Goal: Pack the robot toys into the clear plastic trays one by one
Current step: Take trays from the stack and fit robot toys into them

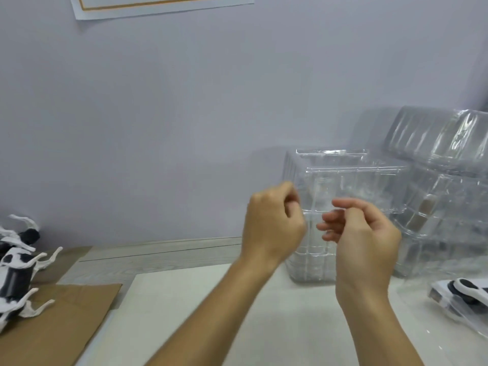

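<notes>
2 stacks of clear plastic trays (343,215) stand upright at the back right of the table (184,307), directly behind my hands, their long axis running up and down. My left hand (272,228) and right hand (364,239) hover close together in front of the nearer stack, fingers curled; the blur and the see-through plastic mean I cannot tell whether either pinches a tray edge. The robot toys (18,270) lie heaped at the far left on brown cardboard (66,313), well apart from both hands, so my left hand is nearer them. 1 packed tray (459,299) lies at my right.
</notes>
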A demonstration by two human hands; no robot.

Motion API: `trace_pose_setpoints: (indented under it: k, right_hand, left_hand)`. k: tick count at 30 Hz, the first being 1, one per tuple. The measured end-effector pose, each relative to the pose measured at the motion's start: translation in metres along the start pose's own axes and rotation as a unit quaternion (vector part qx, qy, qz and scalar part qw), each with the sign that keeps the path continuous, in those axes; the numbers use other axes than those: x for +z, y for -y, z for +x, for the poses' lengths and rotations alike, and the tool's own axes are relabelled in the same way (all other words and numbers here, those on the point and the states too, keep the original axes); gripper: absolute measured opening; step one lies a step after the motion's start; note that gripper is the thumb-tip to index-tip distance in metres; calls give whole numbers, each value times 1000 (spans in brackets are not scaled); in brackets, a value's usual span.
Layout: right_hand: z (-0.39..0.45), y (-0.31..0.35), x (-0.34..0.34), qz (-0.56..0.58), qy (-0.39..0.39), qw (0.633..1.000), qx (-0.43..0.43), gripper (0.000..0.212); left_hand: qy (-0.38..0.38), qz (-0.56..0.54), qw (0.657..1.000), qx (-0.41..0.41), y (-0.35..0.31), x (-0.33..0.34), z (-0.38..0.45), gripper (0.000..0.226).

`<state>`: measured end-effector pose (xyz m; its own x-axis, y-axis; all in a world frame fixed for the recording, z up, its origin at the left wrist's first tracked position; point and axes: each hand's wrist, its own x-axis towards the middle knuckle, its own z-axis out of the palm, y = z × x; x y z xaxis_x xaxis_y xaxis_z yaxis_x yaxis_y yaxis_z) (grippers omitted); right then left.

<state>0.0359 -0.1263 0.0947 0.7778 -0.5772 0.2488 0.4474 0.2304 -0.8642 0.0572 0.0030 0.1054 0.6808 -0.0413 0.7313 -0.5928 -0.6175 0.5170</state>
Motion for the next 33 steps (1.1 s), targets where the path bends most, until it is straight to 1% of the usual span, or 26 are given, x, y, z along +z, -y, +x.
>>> trace_pose_setpoints:
  k: [1,2,3,4,5,6,7,8,9,12,14,16,21,25,29,33]
  right_hand:
    - [3,-5,-3,-3,-24,999,44,28]
    - [5,-10,-6,-8,-38,995,89,25]
    - [7,-16,-8,-9,-43,991,129,20]
    - [8,-22,-10,-1,-41,986,161,15]
    - [9,-26,-12,16,-35,982,184,12]
    - [9,-28,-13,36,-28,979,201,13]
    - [9,-29,-14,56,-23,976,210,14]
    - [9,-30,-14,71,-20,974,213,15]
    - [9,-29,-15,83,-17,974,210,15]
    - [8,-24,-12,116,9,976,185,15]
    - [8,-21,-10,136,27,975,173,16]
    - [8,-20,-8,154,38,972,175,17]
    - [14,-20,-4,198,61,962,176,10]
    - [16,-23,-5,224,63,955,184,11]
    - [17,-27,-5,241,53,952,183,12]
    - [17,-29,-6,243,40,952,180,12]
  left_hand:
    - [0,23,1000,22,-20,10,26,13]
    - [11,36,998,56,-26,8,34,16]
    - [50,61,994,73,-32,12,52,21]
    - [87,96,985,112,-33,16,64,27]
    - [150,131,972,124,-35,17,71,35]
    - [208,176,954,123,-38,19,76,43]
    - [250,218,934,130,-39,24,83,47]
    - [276,233,922,137,-42,29,87,46]
    - [286,237,919,133,-42,33,91,42]
    - [279,192,935,103,-41,37,96,29]
    - [260,159,948,87,-41,36,97,20]
    - [247,134,958,62,-38,34,99,5]
    - [258,112,959,37,-40,23,99,12]
    - [269,107,957,26,-38,21,101,21]
    - [274,103,956,19,-38,20,101,33]
    - [263,110,958,21,-38,19,103,33]
